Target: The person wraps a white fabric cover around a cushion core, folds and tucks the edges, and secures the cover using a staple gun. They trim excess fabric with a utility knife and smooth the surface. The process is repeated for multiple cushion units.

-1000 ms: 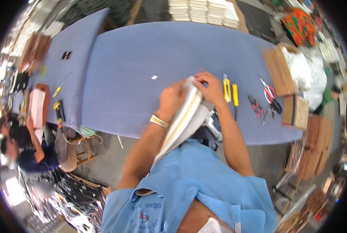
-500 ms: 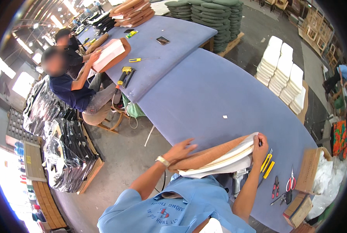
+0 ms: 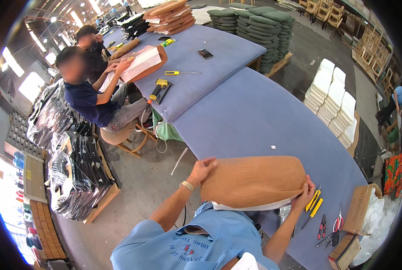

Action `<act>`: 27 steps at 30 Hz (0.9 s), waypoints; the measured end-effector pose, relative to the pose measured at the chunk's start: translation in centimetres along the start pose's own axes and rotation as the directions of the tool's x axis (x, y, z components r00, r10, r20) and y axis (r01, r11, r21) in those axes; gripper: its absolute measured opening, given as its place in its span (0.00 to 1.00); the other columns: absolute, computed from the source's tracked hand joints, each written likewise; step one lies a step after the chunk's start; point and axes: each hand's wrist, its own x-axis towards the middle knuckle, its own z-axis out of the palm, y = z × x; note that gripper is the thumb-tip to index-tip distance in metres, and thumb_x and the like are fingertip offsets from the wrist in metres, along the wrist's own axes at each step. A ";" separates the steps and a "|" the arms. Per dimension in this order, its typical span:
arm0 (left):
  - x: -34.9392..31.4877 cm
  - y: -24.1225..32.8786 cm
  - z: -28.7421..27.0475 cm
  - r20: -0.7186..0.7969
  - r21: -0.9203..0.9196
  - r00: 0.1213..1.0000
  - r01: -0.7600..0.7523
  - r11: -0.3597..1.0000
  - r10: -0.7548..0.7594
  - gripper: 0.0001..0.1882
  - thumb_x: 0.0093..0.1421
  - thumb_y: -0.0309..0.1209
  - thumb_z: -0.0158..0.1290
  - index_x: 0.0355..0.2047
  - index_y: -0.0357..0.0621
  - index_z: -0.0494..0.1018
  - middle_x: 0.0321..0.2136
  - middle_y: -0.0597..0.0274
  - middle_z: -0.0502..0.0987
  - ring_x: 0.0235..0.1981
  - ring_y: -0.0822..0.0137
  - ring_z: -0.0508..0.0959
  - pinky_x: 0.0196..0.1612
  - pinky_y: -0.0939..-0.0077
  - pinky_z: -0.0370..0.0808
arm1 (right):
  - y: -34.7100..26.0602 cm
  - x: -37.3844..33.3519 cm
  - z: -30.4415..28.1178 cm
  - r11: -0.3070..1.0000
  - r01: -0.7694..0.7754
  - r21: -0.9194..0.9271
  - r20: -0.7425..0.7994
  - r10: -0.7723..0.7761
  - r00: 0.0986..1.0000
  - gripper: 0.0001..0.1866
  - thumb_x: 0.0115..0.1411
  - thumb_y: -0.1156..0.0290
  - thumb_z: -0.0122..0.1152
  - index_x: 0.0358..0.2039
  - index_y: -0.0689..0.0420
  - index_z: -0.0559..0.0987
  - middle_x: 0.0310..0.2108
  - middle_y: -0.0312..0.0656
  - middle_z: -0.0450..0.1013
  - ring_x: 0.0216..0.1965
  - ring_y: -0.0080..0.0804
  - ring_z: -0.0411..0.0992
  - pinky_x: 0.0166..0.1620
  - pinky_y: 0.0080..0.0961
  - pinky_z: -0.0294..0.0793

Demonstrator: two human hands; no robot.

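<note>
I have the brown cushion (image 3: 252, 180) at the lower centre of the frame, its white underside (image 3: 255, 207) showing along the bottom. My left hand (image 3: 203, 171) curls round its upper-left corner; my right hand (image 3: 304, 194) grips its right end, near a yellow cutter (image 3: 314, 199) on the blue worktop (image 3: 246, 117).

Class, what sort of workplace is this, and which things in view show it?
Probably an upholstery workshop for cushions, judging by the stacked green cushions, the yellow-and-black staple gun and the brown fabric-covered pad.
</note>
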 end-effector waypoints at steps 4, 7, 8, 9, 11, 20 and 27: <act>6.1 1.1 -5.6 -0.153 0.403 0.982 -0.038 0.914 0.108 0.33 0.67 0.44 0.59 0.64 0.33 0.69 0.57 0.44 0.78 0.55 0.56 0.80 0.60 0.64 0.75 | 2.9 -3.6 5.8 0.967 -0.013 -0.256 0.091 0.038 0.995 0.14 0.69 0.80 0.56 0.54 0.63 0.76 0.63 0.51 0.71 0.64 0.38 0.68 0.68 0.34 0.64; 8.5 -0.5 -6.4 -0.156 0.541 0.980 -0.018 0.841 0.121 0.36 0.66 0.50 0.58 0.65 0.35 0.69 0.56 0.39 0.78 0.56 0.49 0.80 0.60 0.61 0.75 | 3.6 -7.3 4.4 0.874 -0.053 -0.483 0.195 0.166 0.967 0.20 0.67 0.78 0.59 0.59 0.62 0.76 0.62 0.51 0.72 0.64 0.39 0.69 0.67 0.34 0.64; 8.9 -1.2 -6.6 -0.150 0.558 0.980 -0.023 0.829 0.128 0.37 0.66 0.52 0.57 0.65 0.35 0.69 0.56 0.38 0.78 0.57 0.47 0.79 0.61 0.60 0.75 | 3.1 -9.1 3.1 0.808 -0.019 -0.589 0.148 0.131 0.980 0.20 0.67 0.77 0.60 0.58 0.63 0.76 0.62 0.51 0.72 0.63 0.39 0.69 0.66 0.35 0.65; 9.1 -1.7 -6.6 -0.149 0.562 0.980 -0.029 0.826 0.136 0.37 0.66 0.53 0.57 0.65 0.37 0.69 0.56 0.38 0.78 0.57 0.47 0.79 0.61 0.59 0.75 | 2.2 -11.2 1.3 0.724 0.002 -0.690 0.101 0.093 0.990 0.19 0.66 0.76 0.61 0.58 0.64 0.76 0.61 0.52 0.72 0.62 0.39 0.70 0.65 0.35 0.67; 9.1 -2.3 -6.1 -0.139 0.564 0.979 -0.043 0.825 0.146 0.37 0.66 0.54 0.56 0.65 0.39 0.69 0.55 0.38 0.78 0.57 0.46 0.79 0.61 0.59 0.75 | 2.2 -15.9 -5.2 0.529 0.043 -0.847 0.011 -0.063 0.998 0.20 0.68 0.75 0.58 0.59 0.67 0.74 0.59 0.51 0.73 0.58 0.40 0.72 0.58 0.34 0.72; 8.9 -1.1 -5.6 -0.184 0.580 0.980 0.042 0.814 0.080 0.30 0.69 0.57 0.49 0.62 0.52 0.74 0.51 0.47 0.82 0.55 0.45 0.80 0.60 0.54 0.74 | 0.8 -20.9 -10.8 -0.038 0.153 -0.988 0.155 -0.049 0.987 0.25 0.60 0.74 0.62 0.58 0.64 0.73 0.52 0.54 0.74 0.58 0.58 0.69 0.63 0.50 0.64; 10.0 -1.5 -4.5 -0.234 0.620 0.950 -0.019 0.785 0.208 0.27 0.70 0.54 0.48 0.56 0.48 0.78 0.48 0.46 0.83 0.52 0.47 0.82 0.57 0.58 0.76 | 2.2 -15.5 -16.2 0.037 0.090 -0.995 0.091 0.041 0.995 0.28 0.68 0.52 0.56 0.59 0.60 0.74 0.56 0.51 0.74 0.54 0.57 0.72 0.59 0.58 0.66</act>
